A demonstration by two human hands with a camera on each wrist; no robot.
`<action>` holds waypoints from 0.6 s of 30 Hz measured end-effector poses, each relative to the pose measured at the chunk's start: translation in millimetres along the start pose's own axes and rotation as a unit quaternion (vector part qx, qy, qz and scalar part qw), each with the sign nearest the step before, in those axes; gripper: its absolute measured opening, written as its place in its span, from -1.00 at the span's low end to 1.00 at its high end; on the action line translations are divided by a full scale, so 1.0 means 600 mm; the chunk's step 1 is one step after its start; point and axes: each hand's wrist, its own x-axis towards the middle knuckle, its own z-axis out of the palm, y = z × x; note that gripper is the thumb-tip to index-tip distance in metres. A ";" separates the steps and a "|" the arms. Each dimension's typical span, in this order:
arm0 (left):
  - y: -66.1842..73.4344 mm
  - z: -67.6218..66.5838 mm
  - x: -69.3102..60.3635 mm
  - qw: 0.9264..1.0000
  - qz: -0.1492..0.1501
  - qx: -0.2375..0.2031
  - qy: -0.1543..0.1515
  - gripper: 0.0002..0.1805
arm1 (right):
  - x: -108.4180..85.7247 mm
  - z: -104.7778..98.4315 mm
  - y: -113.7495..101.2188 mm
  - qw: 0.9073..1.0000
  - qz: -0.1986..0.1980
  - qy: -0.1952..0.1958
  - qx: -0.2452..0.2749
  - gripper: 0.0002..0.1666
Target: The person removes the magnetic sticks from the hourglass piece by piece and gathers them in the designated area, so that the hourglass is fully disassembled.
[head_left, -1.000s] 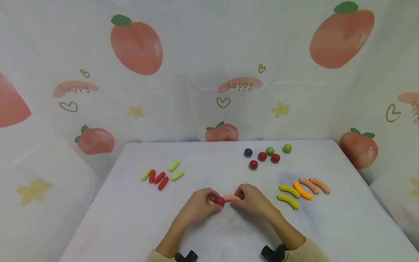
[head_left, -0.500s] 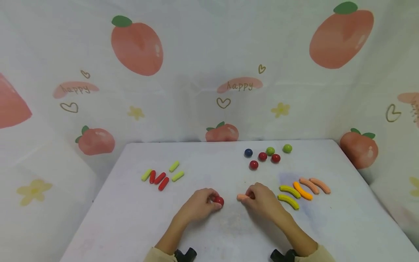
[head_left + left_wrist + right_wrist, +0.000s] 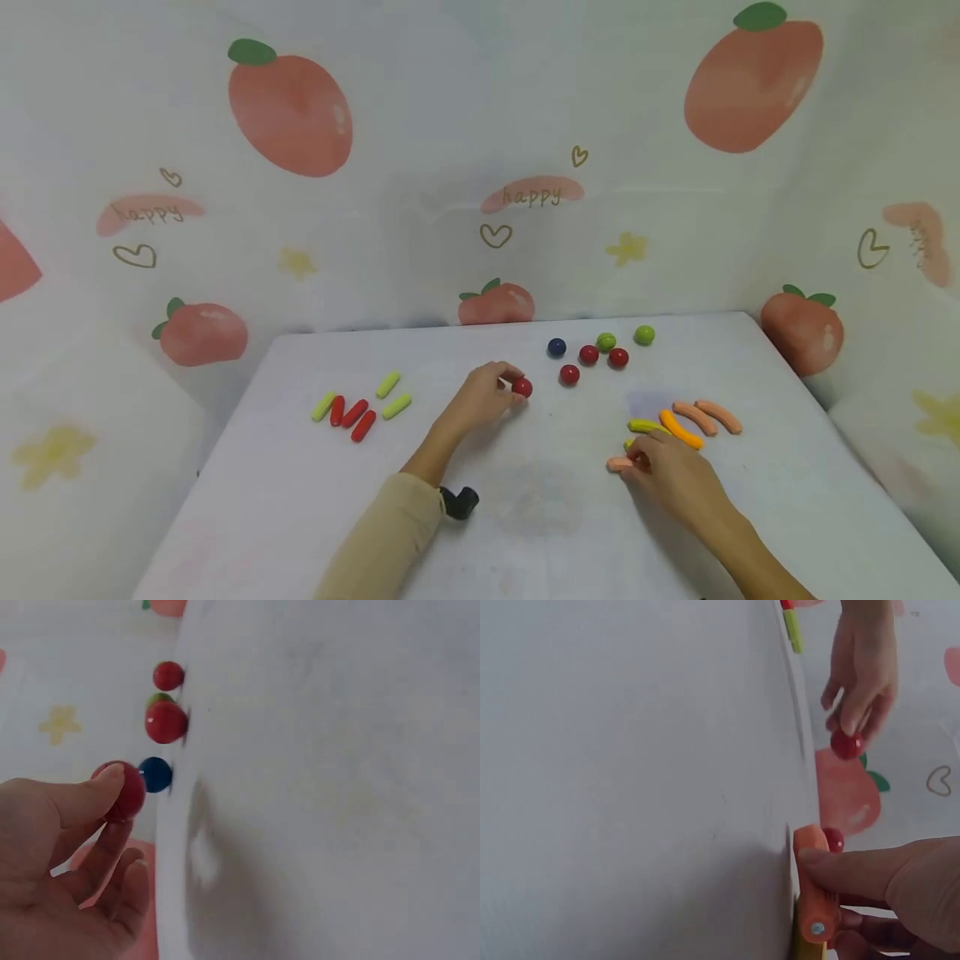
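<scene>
My left hand (image 3: 482, 398) pinches a small shiny red ball (image 3: 522, 387) between thumb and fingertips, a little left of the group of loose balls. Up close in the left wrist view, the red ball (image 3: 129, 801) shows under the thumb, in front of a blue ball (image 3: 156, 775). My right hand (image 3: 675, 477) pinches a salmon-pink sausage-shaped piece (image 3: 618, 463) beside the curved yellow pieces (image 3: 648, 426), and partly covers one of them. In the right wrist view this sausage-shaped piece (image 3: 816, 885) lies between thumb and fingers.
Several balls, including a dark blue ball (image 3: 557, 347) and a green ball (image 3: 644, 335), lie at the back right. An orange curved piece (image 3: 681, 430) and pink pieces (image 3: 717, 417) lie at the right. Red sticks (image 3: 363, 426) and light green sticks (image 3: 397, 406) lie at the left.
My left hand has carried the red ball away from me, towards the other balls. The right hand has carried the salmon-pink sausage-shaped piece rightwards, from beside the red ball to the yellow pieces.
</scene>
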 end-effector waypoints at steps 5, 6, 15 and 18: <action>-0.005 0.026 0.059 0.999 0.013 0.019 0.043 -0.61 | 0.000 0.004 0.000 1.000 -0.005 0.007 -0.009 -0.68; -0.007 0.031 0.066 0.998 0.014 0.024 0.052 -0.61 | -0.001 0.004 0.000 1.000 -0.009 0.010 -0.013 -0.69; -0.010 0.051 0.082 0.997 0.017 0.042 0.069 -0.57 | 0.000 0.007 -0.013 0.999 -0.029 0.022 -0.029 -0.63; -0.007 0.049 0.077 0.996 0.014 0.055 0.067 -0.53 | -0.004 0.001 -0.017 0.999 -0.032 0.023 -0.036 -0.62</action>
